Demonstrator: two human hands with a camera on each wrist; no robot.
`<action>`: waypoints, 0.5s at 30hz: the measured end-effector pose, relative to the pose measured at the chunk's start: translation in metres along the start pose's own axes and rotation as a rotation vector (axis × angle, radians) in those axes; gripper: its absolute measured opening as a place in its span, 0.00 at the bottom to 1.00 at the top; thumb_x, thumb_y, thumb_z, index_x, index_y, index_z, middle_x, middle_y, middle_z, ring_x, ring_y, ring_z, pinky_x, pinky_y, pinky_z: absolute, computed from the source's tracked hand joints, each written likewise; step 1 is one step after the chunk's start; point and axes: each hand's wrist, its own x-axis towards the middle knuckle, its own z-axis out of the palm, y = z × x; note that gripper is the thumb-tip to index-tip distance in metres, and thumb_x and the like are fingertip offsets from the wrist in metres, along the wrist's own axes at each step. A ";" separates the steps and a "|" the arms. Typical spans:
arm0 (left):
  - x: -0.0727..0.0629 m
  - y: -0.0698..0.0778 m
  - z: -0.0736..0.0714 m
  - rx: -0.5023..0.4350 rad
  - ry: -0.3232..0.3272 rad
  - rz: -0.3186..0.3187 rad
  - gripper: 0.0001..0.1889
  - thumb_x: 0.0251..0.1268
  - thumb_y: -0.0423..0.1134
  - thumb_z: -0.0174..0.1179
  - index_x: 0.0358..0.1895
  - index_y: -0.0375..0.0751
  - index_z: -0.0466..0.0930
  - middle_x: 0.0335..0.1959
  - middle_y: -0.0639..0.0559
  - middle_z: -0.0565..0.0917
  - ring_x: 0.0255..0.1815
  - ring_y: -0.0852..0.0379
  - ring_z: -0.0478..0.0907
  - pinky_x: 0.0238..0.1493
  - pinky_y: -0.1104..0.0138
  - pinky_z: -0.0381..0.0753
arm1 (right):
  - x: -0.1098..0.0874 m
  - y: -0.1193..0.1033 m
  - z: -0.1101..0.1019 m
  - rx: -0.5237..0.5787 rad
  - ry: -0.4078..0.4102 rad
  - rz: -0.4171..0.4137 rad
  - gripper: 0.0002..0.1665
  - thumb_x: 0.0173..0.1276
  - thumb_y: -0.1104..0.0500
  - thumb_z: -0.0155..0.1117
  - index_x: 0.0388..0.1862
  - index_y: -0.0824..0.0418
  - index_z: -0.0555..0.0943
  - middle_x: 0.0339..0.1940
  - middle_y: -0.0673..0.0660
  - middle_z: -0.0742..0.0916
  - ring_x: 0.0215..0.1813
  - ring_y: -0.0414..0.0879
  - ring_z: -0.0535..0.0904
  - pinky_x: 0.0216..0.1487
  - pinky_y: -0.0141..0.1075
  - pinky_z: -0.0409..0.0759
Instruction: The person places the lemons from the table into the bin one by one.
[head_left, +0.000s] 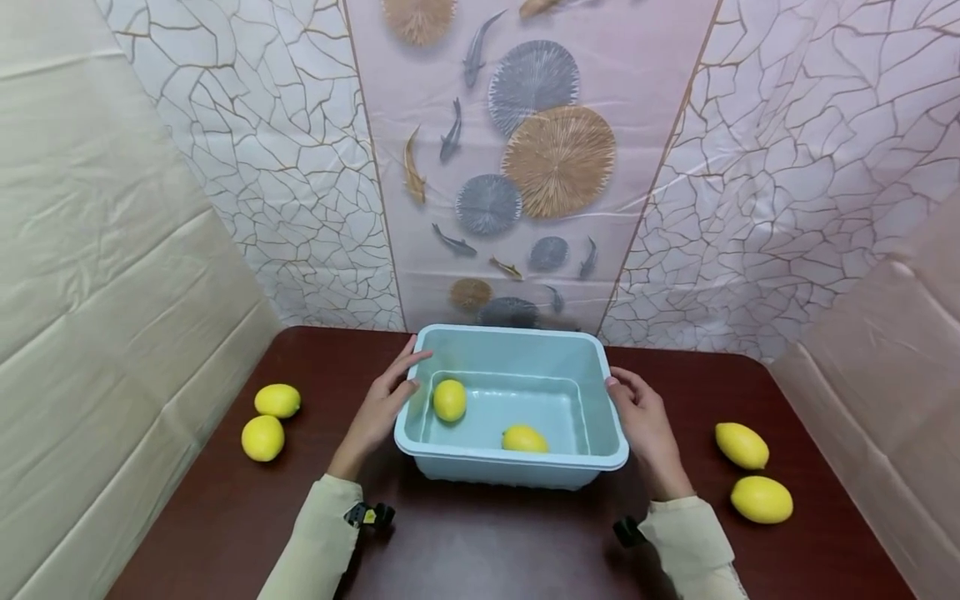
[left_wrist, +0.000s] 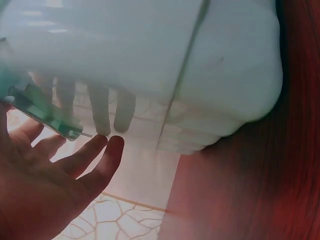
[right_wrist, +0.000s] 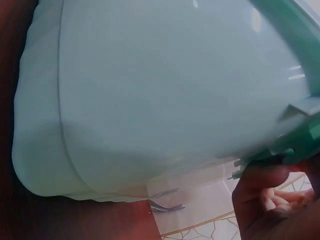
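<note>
A light blue plastic basin (head_left: 510, 477) stands on the dark table, with two yellow lemons inside: one lemon (head_left: 450, 401) by its left wall, the other lemon (head_left: 524, 438) near the front wall. My left hand (head_left: 381, 410) is at the basin's left rim, fingers spread and fairly straight; in the left wrist view its fingertips (left_wrist: 116, 142) are close to the outer wall. At the right rim, my right hand (head_left: 645, 417) grips the edge, thumb at the top and fingers curled beneath, as the right wrist view shows. The rim partly hides its fingers.
Two lemons (head_left: 277, 401) (head_left: 262, 438) lie on the table at left, and two lemons (head_left: 742, 446) (head_left: 761, 500) at right. A patterned cloth wall (head_left: 315, 208) rises behind the table's back edge. Beige cloth walls (head_left: 90, 333) flank both sides.
</note>
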 end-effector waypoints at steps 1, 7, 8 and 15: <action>0.001 0.002 0.001 0.013 0.007 -0.001 0.23 0.84 0.35 0.49 0.77 0.47 0.73 0.87 0.58 0.53 0.88 0.49 0.45 0.80 0.35 0.47 | 0.001 0.000 -0.002 0.001 0.002 0.013 0.35 0.87 0.43 0.47 0.81 0.62 0.67 0.64 0.70 0.82 0.48 0.47 0.84 0.41 0.34 0.83; -0.005 0.013 -0.008 0.154 0.049 0.000 0.24 0.83 0.38 0.55 0.77 0.49 0.72 0.84 0.51 0.61 0.81 0.44 0.64 0.74 0.39 0.66 | 0.003 0.004 -0.005 0.021 -0.040 0.093 0.37 0.85 0.38 0.48 0.72 0.68 0.73 0.52 0.66 0.87 0.40 0.44 0.86 0.38 0.36 0.85; -0.006 0.014 -0.010 0.183 0.051 0.009 0.24 0.83 0.39 0.55 0.77 0.48 0.72 0.84 0.50 0.63 0.80 0.43 0.66 0.73 0.39 0.68 | 0.003 0.005 -0.005 0.027 -0.046 0.102 0.37 0.85 0.37 0.48 0.71 0.67 0.74 0.50 0.65 0.87 0.39 0.45 0.86 0.37 0.36 0.85; -0.016 0.028 -0.037 0.370 0.072 0.045 0.22 0.81 0.37 0.57 0.74 0.46 0.75 0.75 0.44 0.75 0.73 0.40 0.73 0.61 0.42 0.81 | 0.003 0.009 -0.005 0.093 -0.059 0.095 0.36 0.85 0.36 0.48 0.68 0.66 0.76 0.44 0.60 0.87 0.37 0.44 0.85 0.36 0.36 0.84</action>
